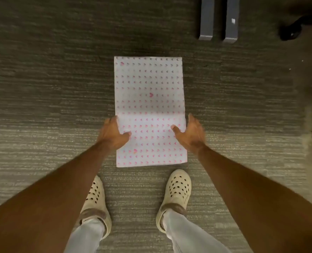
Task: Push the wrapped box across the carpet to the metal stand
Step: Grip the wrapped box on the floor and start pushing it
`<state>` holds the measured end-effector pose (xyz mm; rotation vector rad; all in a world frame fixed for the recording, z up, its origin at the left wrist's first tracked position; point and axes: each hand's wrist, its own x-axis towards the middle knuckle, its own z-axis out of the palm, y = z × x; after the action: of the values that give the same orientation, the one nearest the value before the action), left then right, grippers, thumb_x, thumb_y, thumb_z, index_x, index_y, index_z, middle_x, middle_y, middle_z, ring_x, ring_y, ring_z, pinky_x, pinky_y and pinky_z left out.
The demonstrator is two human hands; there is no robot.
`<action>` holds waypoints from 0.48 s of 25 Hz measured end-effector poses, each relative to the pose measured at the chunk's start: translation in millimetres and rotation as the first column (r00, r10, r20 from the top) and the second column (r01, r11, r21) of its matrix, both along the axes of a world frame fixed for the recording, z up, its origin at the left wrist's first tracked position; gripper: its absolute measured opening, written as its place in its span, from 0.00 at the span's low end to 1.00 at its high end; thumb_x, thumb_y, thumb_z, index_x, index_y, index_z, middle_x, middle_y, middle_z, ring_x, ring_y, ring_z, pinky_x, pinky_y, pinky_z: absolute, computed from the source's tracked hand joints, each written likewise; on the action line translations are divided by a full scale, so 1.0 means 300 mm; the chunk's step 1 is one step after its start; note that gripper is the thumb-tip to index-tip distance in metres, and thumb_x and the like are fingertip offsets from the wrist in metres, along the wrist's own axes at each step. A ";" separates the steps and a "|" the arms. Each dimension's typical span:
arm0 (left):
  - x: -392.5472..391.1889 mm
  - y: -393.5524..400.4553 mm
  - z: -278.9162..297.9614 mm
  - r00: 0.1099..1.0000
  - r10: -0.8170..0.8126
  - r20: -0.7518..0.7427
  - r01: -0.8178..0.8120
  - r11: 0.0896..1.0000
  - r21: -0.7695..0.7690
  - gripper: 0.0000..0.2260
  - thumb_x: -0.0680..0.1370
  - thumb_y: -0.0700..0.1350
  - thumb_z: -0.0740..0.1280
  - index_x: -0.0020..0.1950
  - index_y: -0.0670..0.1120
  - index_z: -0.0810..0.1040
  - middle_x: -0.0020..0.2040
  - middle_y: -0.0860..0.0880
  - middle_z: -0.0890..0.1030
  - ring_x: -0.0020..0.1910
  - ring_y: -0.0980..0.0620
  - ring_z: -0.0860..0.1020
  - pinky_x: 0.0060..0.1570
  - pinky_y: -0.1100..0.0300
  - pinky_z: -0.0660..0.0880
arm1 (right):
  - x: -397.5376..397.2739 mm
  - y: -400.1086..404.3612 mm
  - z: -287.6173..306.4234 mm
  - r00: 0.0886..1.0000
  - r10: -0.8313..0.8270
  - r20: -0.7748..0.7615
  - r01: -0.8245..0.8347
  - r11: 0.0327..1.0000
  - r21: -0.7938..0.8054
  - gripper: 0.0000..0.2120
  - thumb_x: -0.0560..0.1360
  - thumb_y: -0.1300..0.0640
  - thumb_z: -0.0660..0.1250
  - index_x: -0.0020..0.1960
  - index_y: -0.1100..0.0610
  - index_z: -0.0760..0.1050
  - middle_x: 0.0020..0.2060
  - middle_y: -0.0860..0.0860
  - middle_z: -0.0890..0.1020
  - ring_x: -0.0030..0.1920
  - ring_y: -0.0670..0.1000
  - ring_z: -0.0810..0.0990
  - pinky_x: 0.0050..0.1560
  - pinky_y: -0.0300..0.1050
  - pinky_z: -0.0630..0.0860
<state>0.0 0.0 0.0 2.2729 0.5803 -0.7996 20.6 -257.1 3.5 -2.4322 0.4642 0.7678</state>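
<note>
Head view. No brand or legible writing on any item; a small white sticker (233, 21) on the metal stand (218, 19) is unreadable.

The wrapped box (149, 99) lies flat on the grey striped carpet (42, 88), centred, just ahead of two cream perforated clogs (177, 189). Open carpet separates its far edge from the stand's two grey bars at upper right. Bare carpet lies on both sides.

Wrapping: white paper, rows of small pink hearts, one crease across.

Left hand (113, 133) grasps the box's left edge, thumb on top. Right hand (190, 133) grasps the right edge likewise.
</note>
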 end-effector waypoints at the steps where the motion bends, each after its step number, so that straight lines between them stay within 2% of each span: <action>1: 0.019 -0.001 -0.032 0.998 0.067 0.015 -0.066 0.998 -0.009 0.33 0.72 0.49 0.73 0.73 0.45 0.64 0.70 0.42 0.71 0.66 0.39 0.72 0.62 0.43 0.72 | 0.019 -0.001 -0.034 0.999 -0.028 0.018 0.027 0.999 0.042 0.38 0.75 0.40 0.69 0.77 0.58 0.61 0.74 0.58 0.70 0.73 0.62 0.69 0.68 0.58 0.71; 3: 0.047 0.001 -0.065 0.980 0.194 0.040 -0.194 0.981 -0.019 0.26 0.74 0.46 0.72 0.69 0.44 0.68 0.67 0.42 0.75 0.63 0.39 0.75 0.58 0.46 0.75 | 0.047 -0.007 -0.074 0.996 -0.092 -0.007 0.092 0.988 0.123 0.30 0.75 0.42 0.70 0.71 0.57 0.70 0.67 0.56 0.78 0.65 0.60 0.78 0.61 0.55 0.79; 5: 0.077 0.006 -0.080 0.956 0.288 0.056 -0.288 0.958 -0.015 0.20 0.75 0.42 0.69 0.67 0.43 0.72 0.63 0.41 0.78 0.59 0.40 0.77 0.54 0.47 0.77 | 0.069 -0.012 -0.092 0.989 -0.146 -0.034 0.150 0.976 0.160 0.26 0.75 0.44 0.70 0.68 0.56 0.73 0.63 0.54 0.81 0.62 0.59 0.81 0.57 0.52 0.80; 8: 0.099 0.002 -0.082 0.926 0.378 0.025 -0.377 0.926 -0.016 0.17 0.76 0.40 0.68 0.65 0.43 0.74 0.62 0.42 0.79 0.57 0.41 0.78 0.54 0.47 0.77 | 0.098 -0.019 -0.099 0.967 -0.235 -0.096 0.250 0.945 0.209 0.23 0.75 0.45 0.71 0.65 0.55 0.77 0.60 0.54 0.83 0.59 0.57 0.83 0.54 0.49 0.80; 12: 0.135 -0.003 -0.077 0.905 0.425 -0.015 -0.426 0.904 -0.032 0.15 0.77 0.40 0.67 0.64 0.45 0.75 0.60 0.43 0.79 0.55 0.42 0.78 0.49 0.48 0.78 | 0.124 -0.038 -0.117 0.944 -0.288 -0.159 0.323 0.900 0.292 0.19 0.74 0.48 0.73 0.62 0.55 0.79 0.57 0.53 0.85 0.55 0.56 0.84 0.55 0.55 0.82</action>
<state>40.6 -1.0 -23.0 2.0028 1.0156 -0.5921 57.7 -268.4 -31.7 -1.9668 0.6933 0.7759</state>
